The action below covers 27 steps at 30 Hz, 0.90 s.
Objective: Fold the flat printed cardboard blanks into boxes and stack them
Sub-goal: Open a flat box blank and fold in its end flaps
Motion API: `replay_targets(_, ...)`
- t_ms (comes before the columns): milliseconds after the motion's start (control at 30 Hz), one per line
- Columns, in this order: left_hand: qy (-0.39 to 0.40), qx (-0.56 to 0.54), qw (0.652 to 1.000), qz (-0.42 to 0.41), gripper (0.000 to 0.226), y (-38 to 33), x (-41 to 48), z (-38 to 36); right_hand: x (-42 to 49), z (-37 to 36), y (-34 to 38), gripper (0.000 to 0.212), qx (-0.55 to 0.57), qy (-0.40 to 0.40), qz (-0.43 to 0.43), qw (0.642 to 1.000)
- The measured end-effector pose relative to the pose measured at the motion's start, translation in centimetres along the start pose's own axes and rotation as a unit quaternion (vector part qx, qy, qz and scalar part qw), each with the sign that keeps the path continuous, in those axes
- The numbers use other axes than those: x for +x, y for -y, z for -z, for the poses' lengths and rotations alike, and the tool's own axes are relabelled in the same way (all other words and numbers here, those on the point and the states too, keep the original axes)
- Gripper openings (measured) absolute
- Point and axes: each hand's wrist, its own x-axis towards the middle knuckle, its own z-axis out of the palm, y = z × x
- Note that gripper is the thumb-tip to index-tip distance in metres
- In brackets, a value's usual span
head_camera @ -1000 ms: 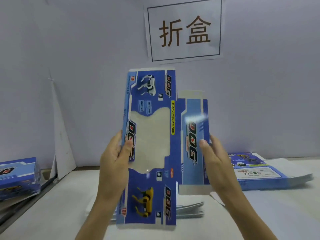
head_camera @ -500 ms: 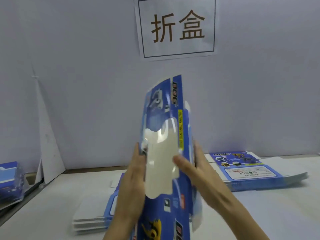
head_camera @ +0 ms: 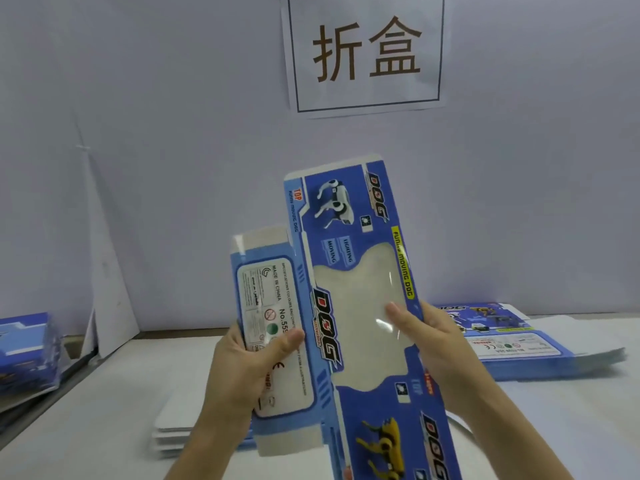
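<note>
Because the cardboard blank (head_camera: 360,306) runs off the bottom of the view and covers the fingers behind it, only the thumbs show in front. Half a second ago it was bowed and nearly edge-on; now its printed face is turned flat toward the camera, with the label panel at left. It is held upright above the tabletop's (head_camera: 104,410) near edge. The left hand (head_camera: 249,372) grips the label panel, and the right hand (head_camera: 440,348) grips the right edge, thumb on the clear window. A white stack (head_camera: 173,434) beneath is partly hidden.
</note>
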Motion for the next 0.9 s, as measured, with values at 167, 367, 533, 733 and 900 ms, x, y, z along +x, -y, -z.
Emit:
replay_targets(167,0.044,-0.004,0.999,0.004,0.061,-1.3,-0.1,0.4,0.0,-0.2,-0.3,0.026,-0.006,-0.020,0.015,1.000)
replay_targets(367,0.035,0.013,0.999,-0.015,0.053,-2.0,-0.2,0.6,0.1,-0.5,-0.8,0.043,0.009,-0.033,-0.004,0.999)
replay_targets(533,0.005,0.032,0.999,-0.037,0.047,-1.9,-0.2,0.6,-0.1,-1.1,-0.5,0.033,0.021,-0.047,-0.004,0.999)
replay_targets(733,0.020,0.218,0.966,-0.135,0.085,-1.7,-2.0,-1.9,-0.9,-3.4,-0.2,0.028,-0.037,-0.044,0.119,0.991)
replay_targets(900,0.106,-0.006,0.993,-0.049,0.088,-2.0,-2.7,-2.5,-2.0,-5.4,-1.3,0.042,-0.157,0.153,0.137,0.966)
